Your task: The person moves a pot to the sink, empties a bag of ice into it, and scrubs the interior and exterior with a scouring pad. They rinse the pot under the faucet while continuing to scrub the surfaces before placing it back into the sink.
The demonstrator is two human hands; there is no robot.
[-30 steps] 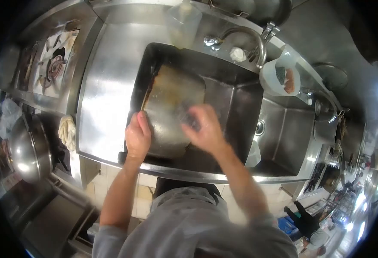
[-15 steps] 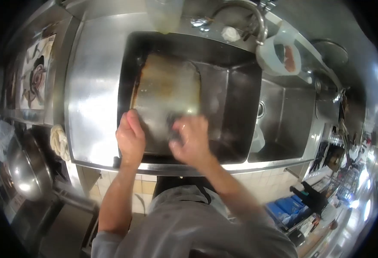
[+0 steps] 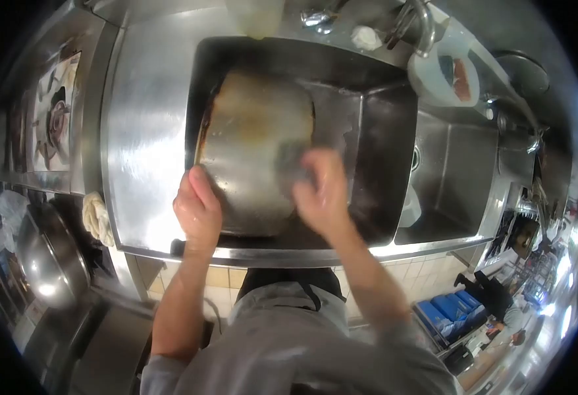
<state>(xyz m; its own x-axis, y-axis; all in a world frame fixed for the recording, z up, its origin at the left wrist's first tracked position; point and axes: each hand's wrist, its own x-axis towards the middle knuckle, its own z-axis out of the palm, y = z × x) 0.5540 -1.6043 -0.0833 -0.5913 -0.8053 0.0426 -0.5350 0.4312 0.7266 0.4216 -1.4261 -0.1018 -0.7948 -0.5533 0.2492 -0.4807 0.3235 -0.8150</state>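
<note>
A metal baking pan [image 3: 246, 141] with brown, burnt-looking stains along its edges lies tilted in the large sink basin [image 3: 384, 158]. My left hand [image 3: 197, 207] is closed on the pan's left edge, thumb on top. Over the pan's right side, my right hand [image 3: 323, 194] grips a dark grey scouring pad [image 3: 290, 164], blurred by motion. The pad appears to touch the pan's surface. Part of the pan is hidden behind the pad and that hand.
Right of the basin is a smaller sink [image 3: 463, 171]. A white tub [image 3: 444, 76] stands near the faucet [image 3: 426, 29]. A cloth [image 3: 97, 217] hangs at the counter's left end. Farther right, a person [image 3: 509, 319] is near blue bins [image 3: 450, 309].
My right hand and the scouring pad have moved right and slightly up across the pan. My left hand keeps its hold on the edge. The camera view has shifted slightly.
</note>
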